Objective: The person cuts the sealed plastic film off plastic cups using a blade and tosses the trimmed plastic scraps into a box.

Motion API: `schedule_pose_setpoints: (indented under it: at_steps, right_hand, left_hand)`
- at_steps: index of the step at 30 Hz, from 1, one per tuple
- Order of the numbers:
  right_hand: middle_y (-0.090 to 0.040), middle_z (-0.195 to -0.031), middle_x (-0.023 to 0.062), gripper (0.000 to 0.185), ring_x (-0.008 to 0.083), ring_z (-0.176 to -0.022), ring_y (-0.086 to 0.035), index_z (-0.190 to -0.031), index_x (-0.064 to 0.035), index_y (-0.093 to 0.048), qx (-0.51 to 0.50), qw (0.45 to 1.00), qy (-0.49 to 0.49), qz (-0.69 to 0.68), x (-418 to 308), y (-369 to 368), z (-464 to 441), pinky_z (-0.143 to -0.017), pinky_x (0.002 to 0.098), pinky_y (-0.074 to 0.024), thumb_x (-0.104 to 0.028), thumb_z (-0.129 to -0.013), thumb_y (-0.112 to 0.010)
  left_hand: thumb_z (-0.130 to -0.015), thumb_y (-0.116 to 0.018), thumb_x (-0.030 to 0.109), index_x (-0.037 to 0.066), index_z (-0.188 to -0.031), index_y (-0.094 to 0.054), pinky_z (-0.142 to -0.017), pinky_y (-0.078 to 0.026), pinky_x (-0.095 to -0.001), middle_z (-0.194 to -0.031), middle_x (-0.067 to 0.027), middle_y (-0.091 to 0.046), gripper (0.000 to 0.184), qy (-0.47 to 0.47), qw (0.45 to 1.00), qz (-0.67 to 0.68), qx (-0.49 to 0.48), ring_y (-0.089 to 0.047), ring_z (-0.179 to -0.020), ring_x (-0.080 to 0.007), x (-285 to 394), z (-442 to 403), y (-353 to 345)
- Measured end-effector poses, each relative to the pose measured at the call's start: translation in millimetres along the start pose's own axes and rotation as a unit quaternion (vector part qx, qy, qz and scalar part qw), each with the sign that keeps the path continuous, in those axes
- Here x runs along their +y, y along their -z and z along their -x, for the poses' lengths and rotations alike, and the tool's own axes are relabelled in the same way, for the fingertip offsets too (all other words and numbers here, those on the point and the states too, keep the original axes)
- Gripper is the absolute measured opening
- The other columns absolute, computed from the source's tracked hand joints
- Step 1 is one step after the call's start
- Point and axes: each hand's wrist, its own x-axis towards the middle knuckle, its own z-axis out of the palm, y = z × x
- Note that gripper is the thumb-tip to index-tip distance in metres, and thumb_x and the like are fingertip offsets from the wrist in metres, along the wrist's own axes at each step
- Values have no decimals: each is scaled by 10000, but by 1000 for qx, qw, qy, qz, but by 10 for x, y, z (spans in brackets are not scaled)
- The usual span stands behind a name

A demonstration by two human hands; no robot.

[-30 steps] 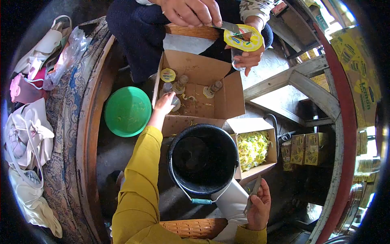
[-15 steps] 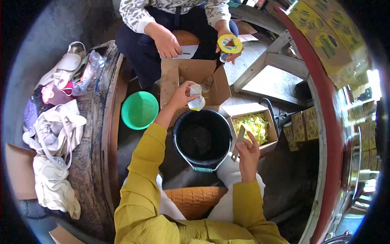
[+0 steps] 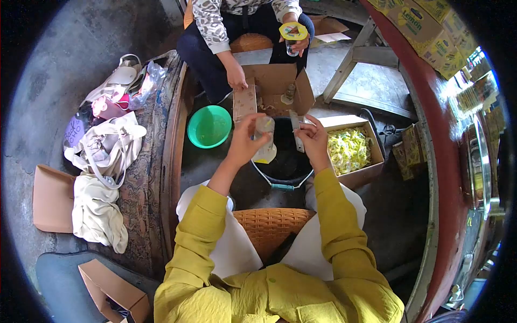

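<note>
My left hand (image 3: pixel 249 141) is closed around a clear plastic cup (image 3: pixel 265 127), above the left side of the black bucket (image 3: pixel 290 167). A whitish and yellow round piece (image 3: pixel 265 155) hangs just below the cup; whether it is attached I cannot tell. In my right hand (image 3: pixel 313 141), pinched between thumb and fingers, is a flat grey blade (image 3: pixel 296 131), held upright a little right of the cup and apart from it. To the right of my right hand stands a cardboard box of yellow-green strips (image 3: pixel 349 149).
Across from me, a person holds a yellow-lidded cup (image 3: pixel 293 33) and touches the flap of an open cardboard box (image 3: pixel 272 81) containing a clear cup (image 3: pixel 289 95). A green basin (image 3: pixel 210 127) stands left. Bags (image 3: pixel 110 137) lie on the bench; a red-edged counter (image 3: pixel 439 161) runs along the right.
My right hand has brought the blade up and left, close to the cup. The other person's hand has moved down to the box flap. The whole view has shifted.
</note>
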Motion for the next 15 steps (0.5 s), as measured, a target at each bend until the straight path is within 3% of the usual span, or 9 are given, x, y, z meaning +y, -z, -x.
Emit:
schedule_pose_setpoints:
  at_steps: [4,8,15]
  right_hand:
    - [-636,-857,78,477,86,-681,-574,-1150,-12,-483,-57,996,30,59,-111,-84,77,-623,223,-464,27,-705,-650]
    - [-639,-816,50,480,59,-674,-571,-1152,-43,-503,-63,978,82,180,-413,-130,79,-622,194,-459,48,-704,-648]
    - [-654,-775,73,483,106,-608,-590,-1124,-42,-525,-135,958,63,244,-508,-38,164,-562,229,-470,37,-664,-647]
  left_hand:
    - [-667,-701,19,13,-1027,-513,-801,-455,-286,-975,-92,-560,406,-5,995,-95,-34,-574,-916,-182,-180,-17,-100]
    - [-658,-710,23,14,-1022,-515,-798,-454,-296,-976,-105,-564,413,-8,995,-93,-26,-577,-907,-192,-306,-90,-139]
    - [-620,-730,32,9,-987,-519,-807,-449,-335,-958,-141,-565,424,-55,979,-194,22,-566,-912,-278,-384,-101,-75]
